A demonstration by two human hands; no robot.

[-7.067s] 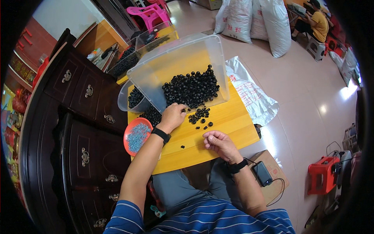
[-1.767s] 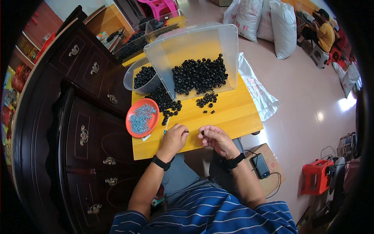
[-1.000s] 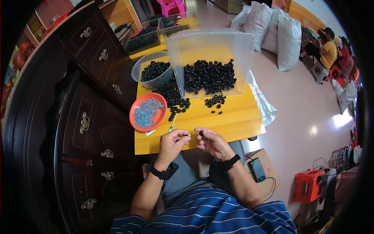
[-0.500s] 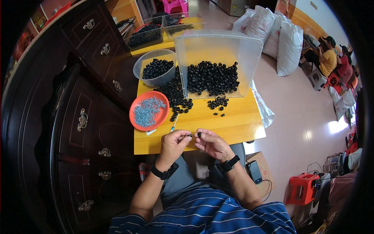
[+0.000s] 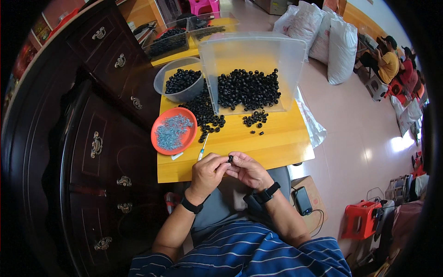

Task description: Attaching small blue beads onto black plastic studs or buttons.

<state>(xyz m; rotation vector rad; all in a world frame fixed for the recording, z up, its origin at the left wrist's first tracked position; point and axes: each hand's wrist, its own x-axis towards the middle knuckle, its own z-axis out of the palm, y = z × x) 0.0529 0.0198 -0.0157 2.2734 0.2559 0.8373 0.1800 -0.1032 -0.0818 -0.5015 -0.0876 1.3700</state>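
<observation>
Close to the table's near edge, my left hand (image 5: 206, 174) and my right hand (image 5: 250, 171) meet at the fingertips. My right thumb and fingers pinch a small round black part (image 5: 230, 159). The left thumb and forefinger are pressed together against that same part; whatever else lies between them is hidden. Left of the hands, an orange-red plate (image 5: 190, 138) bears a heap of small bluish metal pieces (image 5: 171, 131). Between plate and hands lies a thin tool with a blue-and-white handle (image 5: 201, 153). Loose black parts (image 5: 255, 118) are scattered ahead of my right hand.
A clear plastic bin (image 5: 295, 69) tipped on its side spills black parts on the yellow table (image 5: 277, 143). Beside it stands a clear round bowl (image 5: 187, 96) of them. A dark cabinet (image 5: 106, 152) flanks the left. White sacks (image 5: 342, 51) and seated people are at right.
My left hand has moved rightward and its fingertips now touch the black part in my right hand; before, a small gap separated the hands. The whole view has shifted slightly.
</observation>
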